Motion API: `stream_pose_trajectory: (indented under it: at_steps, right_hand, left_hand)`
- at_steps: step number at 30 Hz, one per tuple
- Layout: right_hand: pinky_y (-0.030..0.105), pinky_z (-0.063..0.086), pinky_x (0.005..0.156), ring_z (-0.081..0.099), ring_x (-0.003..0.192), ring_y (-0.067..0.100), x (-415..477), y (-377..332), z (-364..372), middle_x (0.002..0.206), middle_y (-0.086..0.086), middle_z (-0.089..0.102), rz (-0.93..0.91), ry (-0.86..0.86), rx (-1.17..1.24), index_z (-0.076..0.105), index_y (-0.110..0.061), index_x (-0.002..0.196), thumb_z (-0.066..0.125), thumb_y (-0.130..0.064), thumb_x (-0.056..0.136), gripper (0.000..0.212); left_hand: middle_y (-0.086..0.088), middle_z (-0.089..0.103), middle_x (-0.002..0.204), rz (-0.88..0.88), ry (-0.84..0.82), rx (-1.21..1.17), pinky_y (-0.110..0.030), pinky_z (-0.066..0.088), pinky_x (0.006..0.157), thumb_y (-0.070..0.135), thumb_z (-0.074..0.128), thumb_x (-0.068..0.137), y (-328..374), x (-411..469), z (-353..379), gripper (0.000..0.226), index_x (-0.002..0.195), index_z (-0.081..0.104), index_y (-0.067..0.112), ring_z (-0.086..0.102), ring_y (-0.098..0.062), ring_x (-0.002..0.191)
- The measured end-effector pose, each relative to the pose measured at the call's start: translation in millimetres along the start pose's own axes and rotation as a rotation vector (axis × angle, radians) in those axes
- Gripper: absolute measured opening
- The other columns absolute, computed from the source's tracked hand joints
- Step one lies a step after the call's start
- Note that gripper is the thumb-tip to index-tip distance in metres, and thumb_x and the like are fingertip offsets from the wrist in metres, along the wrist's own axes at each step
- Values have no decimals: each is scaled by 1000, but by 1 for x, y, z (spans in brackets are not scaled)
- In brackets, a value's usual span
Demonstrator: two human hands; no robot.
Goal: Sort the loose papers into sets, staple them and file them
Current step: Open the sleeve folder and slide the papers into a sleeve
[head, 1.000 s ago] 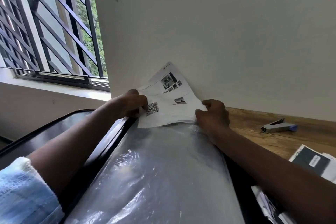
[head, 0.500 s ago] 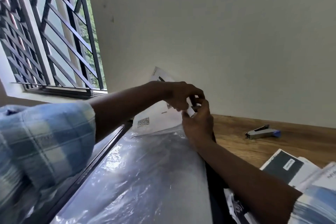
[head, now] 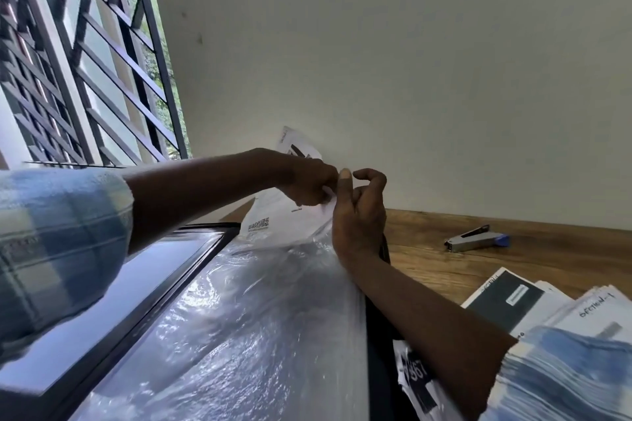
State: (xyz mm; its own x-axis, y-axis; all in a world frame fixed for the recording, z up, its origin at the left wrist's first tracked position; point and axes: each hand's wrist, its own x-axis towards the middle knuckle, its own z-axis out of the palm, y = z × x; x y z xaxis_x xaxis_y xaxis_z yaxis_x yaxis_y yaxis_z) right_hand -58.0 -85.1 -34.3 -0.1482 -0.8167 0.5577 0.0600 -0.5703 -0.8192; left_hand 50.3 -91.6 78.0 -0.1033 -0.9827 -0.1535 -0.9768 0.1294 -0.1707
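White printed papers [head: 281, 213], QR code visible, half inside crinkled clear sleeve [head: 256, 318]

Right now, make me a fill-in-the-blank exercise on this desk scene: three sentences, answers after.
1. The stapler lies on the ___ desk.
2. The printed sheets gripped by the left hand stick out of a clear ___ sleeve.
3. The barred window is on the person's ___ side.
Answers: wooden; plastic; left.
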Motion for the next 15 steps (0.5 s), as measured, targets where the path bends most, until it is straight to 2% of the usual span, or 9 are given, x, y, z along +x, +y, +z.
stream_pose_trajectory:
  at_steps: [2,3,6,8,10,12,15]
  right_hand:
    - [54,51,90,59,69,19,1,2,2,69,-3,56,-34,20,-24,42,-30,106,33,-70,92,43]
    - [56,50,93,61,70,18,1,2,2,69,-2,58,-44,24,-31,42,-31,105,32,-71,92,43]
    - [57,50,92,62,71,13,1,4,3,69,-6,60,-65,-1,-5,42,-34,101,33,-70,93,38]
    - [51,53,84,58,67,7,2,5,2,67,-8,57,-62,-24,28,44,-32,99,35,-70,92,40]
    - [39,49,70,56,67,7,2,6,2,70,-10,57,-65,-40,65,47,-28,99,37,-70,92,44]
    - [30,43,65,54,69,10,3,8,3,77,-8,56,-62,-53,92,49,-26,99,38,-69,92,45]
    - [28,42,66,55,75,16,7,10,4,86,0,60,8,-73,129,53,-23,96,43,-56,94,34]
  left_hand:
    - [-15,71,103,-2,-25,60,-50,58,88,18,44,102,2,-1,-3,24,114,62,8,69,-31,97]
    - [-14,70,108,-3,-54,94,-49,55,91,21,43,104,4,-2,-6,25,116,63,11,66,-31,101]
    - [-16,68,114,-15,-102,112,-46,53,94,25,43,107,7,0,-9,29,120,62,8,64,-33,107]
    - [-14,68,111,-10,-122,11,-42,57,89,22,48,105,4,3,-6,23,116,61,7,66,-28,100]
    - [-9,66,106,14,-123,-114,-31,57,76,13,52,103,1,6,-1,12,113,59,13,63,-19,88]
    - [-11,66,103,62,-115,-268,-27,56,71,1,54,99,-2,8,5,19,107,61,16,63,-20,86]
    - [5,65,79,117,-76,-350,-25,51,66,-8,56,93,-6,11,13,39,87,56,30,64,-14,75]
